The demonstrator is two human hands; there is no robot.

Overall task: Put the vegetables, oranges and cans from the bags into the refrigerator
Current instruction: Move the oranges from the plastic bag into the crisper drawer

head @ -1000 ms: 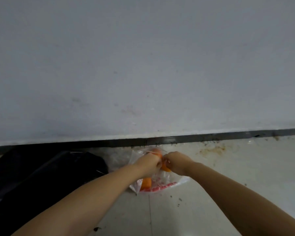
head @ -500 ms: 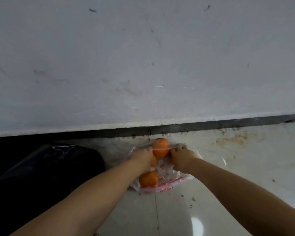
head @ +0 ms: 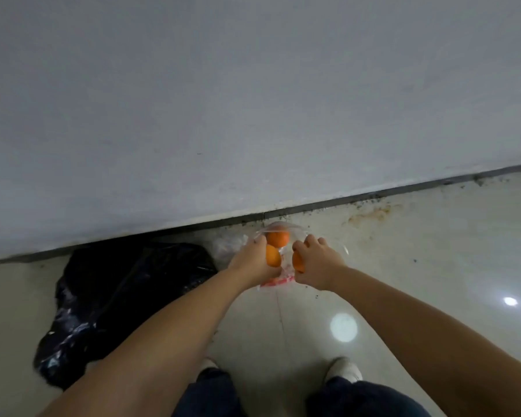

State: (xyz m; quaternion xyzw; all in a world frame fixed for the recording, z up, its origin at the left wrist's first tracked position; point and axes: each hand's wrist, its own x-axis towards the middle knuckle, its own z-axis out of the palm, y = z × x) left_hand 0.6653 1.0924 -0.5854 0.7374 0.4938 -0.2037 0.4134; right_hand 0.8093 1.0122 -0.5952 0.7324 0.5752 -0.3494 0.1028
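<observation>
- since a moment ago the view has pulled back and tipped: the person's trouser legs and pale shoes (head: 342,368) now show at the bottom, and the hands have parted, so a third orange shows by the right palm.
- far left, a black plastic bag (head: 124,296) lies slumped on the tiled floor (head: 433,251) against the wall's dark skirting, glossy and crumpled; what it holds is hidden.
- just right of it, the left hand (head: 251,260) curls round one edge of the clear bag (head: 278,276), thin crinkly film with red print low down.
- between the hands sit the oranges (head: 278,238): round, smooth and bright, one at the bag's mouth, one against the left palm.
- the right hand (head: 316,260) grasps the opposite edge of the film, fingers bent over it, a further orange tucked beside its palm.
- my read: the step in hand is spreading this bag open, early in the job; no refrigerator is in sight.
- next, i'd guess, one hand must let go of the film and cup a fruit, since loose round oranges roll easily on slick tile.
</observation>
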